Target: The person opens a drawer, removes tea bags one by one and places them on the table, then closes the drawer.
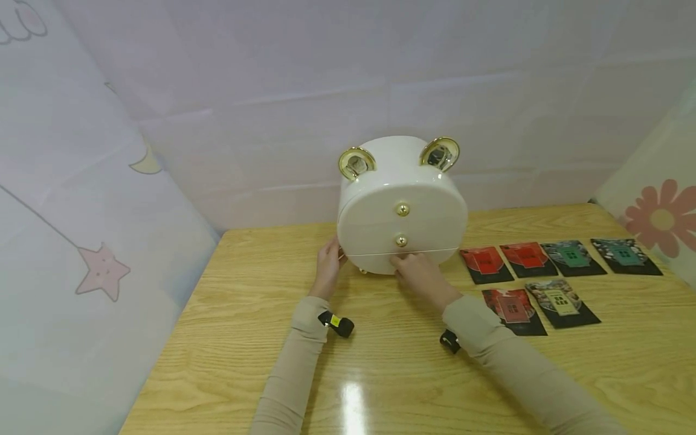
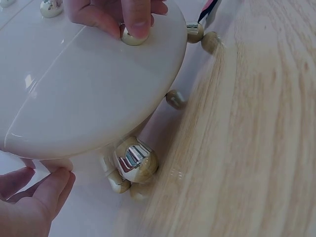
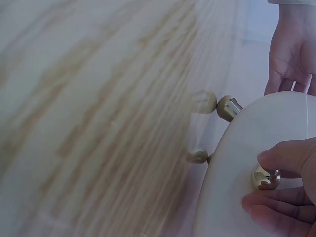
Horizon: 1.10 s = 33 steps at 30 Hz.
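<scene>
A round white drawer box (image 1: 375, 223) with two gold ears and gold knobs stands on the table. At its lowest drawer, my right hand (image 1: 423, 278) pinches the gold knob (image 3: 265, 179) between thumb and fingers, as the right wrist view shows. My left hand (image 1: 327, 269) rests against the left side of the box, low down; in the left wrist view its fingers (image 2: 52, 192) touch the side just behind the front edge. Gold ball feet (image 2: 137, 160) hold the box off the tabletop. A thin seam separates the lowest drawer from the front above.
To the right of the box lie several flat printed packets, among them a red one (image 1: 486, 264), a green one (image 1: 626, 256) and a yellow-labelled one (image 1: 562, 302). A pale cloth backdrop (image 1: 261, 121) hangs behind the wooden table (image 1: 244, 284).
</scene>
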Motion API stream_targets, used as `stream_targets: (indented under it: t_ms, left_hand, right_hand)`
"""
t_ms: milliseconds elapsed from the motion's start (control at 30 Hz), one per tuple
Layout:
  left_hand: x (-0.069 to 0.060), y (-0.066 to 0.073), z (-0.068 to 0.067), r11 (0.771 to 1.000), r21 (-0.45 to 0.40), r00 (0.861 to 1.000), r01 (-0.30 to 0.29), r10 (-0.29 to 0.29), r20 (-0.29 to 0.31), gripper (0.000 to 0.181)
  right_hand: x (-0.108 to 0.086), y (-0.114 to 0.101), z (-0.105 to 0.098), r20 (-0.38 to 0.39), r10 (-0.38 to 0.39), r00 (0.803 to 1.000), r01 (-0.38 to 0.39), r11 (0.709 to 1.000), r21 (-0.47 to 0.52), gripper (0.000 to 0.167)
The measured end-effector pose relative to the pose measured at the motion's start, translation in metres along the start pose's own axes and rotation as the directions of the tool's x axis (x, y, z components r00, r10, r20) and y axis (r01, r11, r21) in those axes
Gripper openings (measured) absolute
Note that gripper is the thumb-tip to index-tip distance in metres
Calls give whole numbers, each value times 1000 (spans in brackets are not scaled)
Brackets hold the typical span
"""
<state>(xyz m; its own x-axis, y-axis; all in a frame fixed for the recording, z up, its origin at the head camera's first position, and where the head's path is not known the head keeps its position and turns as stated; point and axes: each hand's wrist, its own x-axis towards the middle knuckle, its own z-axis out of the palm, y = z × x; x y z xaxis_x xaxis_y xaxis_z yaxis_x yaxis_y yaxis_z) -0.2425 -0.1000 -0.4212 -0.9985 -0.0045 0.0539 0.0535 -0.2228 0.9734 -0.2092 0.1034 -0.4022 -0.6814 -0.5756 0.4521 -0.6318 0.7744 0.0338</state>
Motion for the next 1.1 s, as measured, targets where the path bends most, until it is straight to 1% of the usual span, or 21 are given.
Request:
stream_targets:
  t_ms: [200,433,700,900,1100]
  left_hand:
    - [-1,-1,0,1000,0,1000,-16,16,1,41]
    - [-1,-1,-1,1000,9,1000,-13,13,-2,41]
    - [-2,0,0,1000,15,1000,-5,5,0,40]
    - [0,-1,0,1000,-8,1000,-3,3,-3,40]
    - [0,-2,-1,1000,-13,1000,-1,1,0,39]
  right_hand:
    - [-3,-3,-4,41,-3,999,2,999,32,14]
    - [-7,-5,-5,26,-12,1000,11,1000,23,19]
    - [-12,-8,-9,53,-10,999,8,1000,26,19]
    - [-17,-11,-9,43,-5,999,4,1000,29,20]
    - [-20,-14,-14,46,-25,999,24,999,23,19]
